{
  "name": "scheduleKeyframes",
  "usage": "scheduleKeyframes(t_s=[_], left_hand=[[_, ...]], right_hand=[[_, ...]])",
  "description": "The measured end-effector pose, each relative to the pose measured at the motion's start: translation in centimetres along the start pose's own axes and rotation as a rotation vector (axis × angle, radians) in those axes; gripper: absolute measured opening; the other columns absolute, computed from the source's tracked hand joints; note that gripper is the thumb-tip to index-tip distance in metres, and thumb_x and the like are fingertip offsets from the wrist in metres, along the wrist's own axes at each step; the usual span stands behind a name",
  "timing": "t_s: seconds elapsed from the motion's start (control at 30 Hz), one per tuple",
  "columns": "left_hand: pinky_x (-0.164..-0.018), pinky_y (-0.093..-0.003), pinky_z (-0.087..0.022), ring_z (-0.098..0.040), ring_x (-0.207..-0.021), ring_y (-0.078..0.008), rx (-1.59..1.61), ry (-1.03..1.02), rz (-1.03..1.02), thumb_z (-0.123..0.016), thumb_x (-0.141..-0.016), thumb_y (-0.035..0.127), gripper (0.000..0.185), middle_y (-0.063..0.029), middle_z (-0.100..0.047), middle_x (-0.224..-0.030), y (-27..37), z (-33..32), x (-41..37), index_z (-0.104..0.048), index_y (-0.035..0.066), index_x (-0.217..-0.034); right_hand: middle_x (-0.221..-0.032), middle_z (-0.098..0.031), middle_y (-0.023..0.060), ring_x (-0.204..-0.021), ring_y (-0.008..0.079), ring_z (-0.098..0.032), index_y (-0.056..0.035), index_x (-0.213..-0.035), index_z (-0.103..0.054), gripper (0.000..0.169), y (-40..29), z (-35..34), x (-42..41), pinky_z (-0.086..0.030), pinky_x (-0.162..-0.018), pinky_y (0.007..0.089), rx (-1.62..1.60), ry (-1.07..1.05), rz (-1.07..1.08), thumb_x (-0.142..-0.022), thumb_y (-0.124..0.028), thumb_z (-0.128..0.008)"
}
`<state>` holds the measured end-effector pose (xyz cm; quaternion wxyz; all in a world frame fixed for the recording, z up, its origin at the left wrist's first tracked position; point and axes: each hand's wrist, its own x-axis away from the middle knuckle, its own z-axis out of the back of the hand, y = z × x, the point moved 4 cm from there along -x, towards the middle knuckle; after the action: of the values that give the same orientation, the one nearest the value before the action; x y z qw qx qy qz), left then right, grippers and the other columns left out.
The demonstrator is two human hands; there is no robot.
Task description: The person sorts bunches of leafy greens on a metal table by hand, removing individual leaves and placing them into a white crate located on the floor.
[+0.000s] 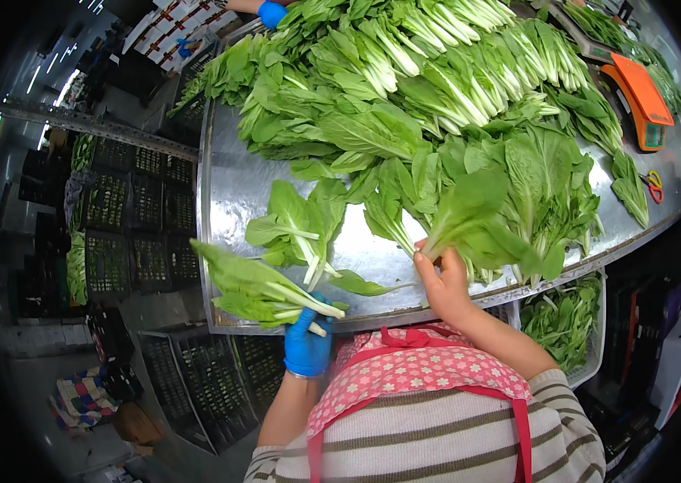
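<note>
My left hand, in a blue glove, is closed around the pale stems of a bunch of leafy greens at the table's near left edge. The leaves point up and left. My bare right hand pinches the stem end of a broad green leaf, whose blade spreads to the right over other greens. Between the hands, loose leafy greens with white stems lie on the metal table. One single leaf lies near the table's front edge.
Rows of greens cover the table's far side. At the right are an orange scale and scissors. A white basket of leaves stands below the edge; black crates stand below left. Another person's gloved hand shows at the top.
</note>
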<state>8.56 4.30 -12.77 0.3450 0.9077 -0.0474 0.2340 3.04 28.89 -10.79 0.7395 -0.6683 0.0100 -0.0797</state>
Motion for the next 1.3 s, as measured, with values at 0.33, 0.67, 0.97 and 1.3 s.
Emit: scheduleKeyframes(t_s=[0.33,0.67,0.97,1.3], left_hand=[[-0.068,-0.0311,-0.050,-0.058,-0.075,-0.0160,-0.183,0.180,0.020,-0.059,-0.081,0.004,0.026,-0.0074,-0.059,-0.087,0.5,-3.0,0.0,-0.054,0.000,-0.105],[-0.076,-0.0359,-0.050,-0.060,-0.089,-0.0223,-0.188,0.141,0.033,-0.057,-0.083,0.006,0.033,-0.0115,-0.059,-0.100,-1.0,-0.1,-1.1,-0.049,0.003,-0.114],[-0.051,-0.0192,-0.041,-0.056,-0.065,-0.0071,-0.522,-0.099,0.084,-0.063,-0.080,0.014,0.025,-0.0022,-0.063,-0.088,-0.2,-2.1,0.1,-0.058,0.005,-0.103],[-0.068,-0.0244,-0.047,-0.059,-0.079,-0.0153,-0.157,-0.031,0.035,-0.056,-0.084,0.013,0.024,-0.0070,-0.062,-0.088,0.0,-3.0,-0.1,-0.056,-0.001,-0.103]], right_hand=[[-0.074,-0.054,0.0256,-0.073,0.0426,-0.054,0.0044,-0.081,-0.048,0.018,3.8,-7.9,-2.5,-0.043,-0.065,0.0476,0.517,-0.363,0.133,-0.078,-0.012,-0.055],[-0.083,-0.051,0.0250,-0.076,0.0416,-0.049,0.0031,-0.087,-0.047,0.018,-0.9,-7.3,-2.5,-0.040,-0.066,0.0453,0.390,-0.352,0.180,-0.083,-0.013,-0.052],[-0.082,-0.062,0.0045,-0.074,0.0093,-0.053,0.0014,-0.088,-0.061,0.022,-1.3,-7.6,-0.3,-0.041,-0.066,0.0231,-0.135,-0.669,-0.203,-0.087,-0.020,-0.056],[-0.084,-0.060,0.0128,-0.071,0.0161,-0.055,0.0009,-0.086,-0.053,0.013,-2.8,-4.5,1.0,-0.044,-0.070,0.0283,-0.481,-0.351,-0.183,-0.077,-0.010,-0.052]])
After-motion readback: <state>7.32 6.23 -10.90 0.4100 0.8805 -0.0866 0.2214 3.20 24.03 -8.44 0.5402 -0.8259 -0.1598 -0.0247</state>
